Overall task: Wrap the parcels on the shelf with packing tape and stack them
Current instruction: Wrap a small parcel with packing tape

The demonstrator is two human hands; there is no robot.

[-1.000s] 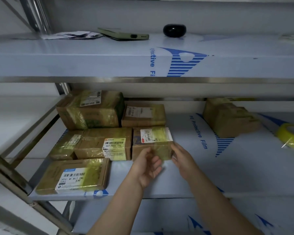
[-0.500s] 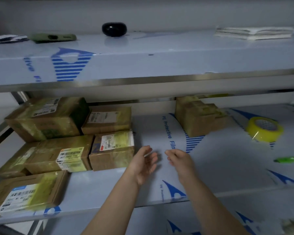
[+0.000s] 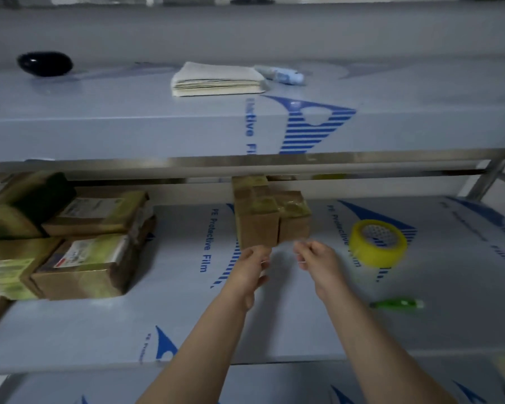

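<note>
Steel shelving covered with printed protective film fills the view. On the middle shelf [image 3: 187, 316], two brown parcels [image 3: 270, 217] stand side by side at the back, touching each other, partly under the edge of the upper shelf. Some yellowish tape shows on their tops.

The left hand [image 3: 250, 265] and the right hand [image 3: 318, 262] are both stretched toward this pair, just in front of its lower edge. The fingers of each hand are loosely bent and seem to hold nothing. Because of the blur, it cannot be told if the left fingertips already touch the cardboard.

The step in hand seems to be fetching the next parcel. It is better to take one box by its two opposite sides and slide it forward first, since the upper shelf hangs low above it. The neighbour box may be dragged along, so one hand can steady it.

The tape roll [image 3: 378, 243] lies near on the right, and the green cutter [image 3: 397, 304] in front of it. The wrapped parcels [image 3: 82, 266] are stacked at the left.
</note>
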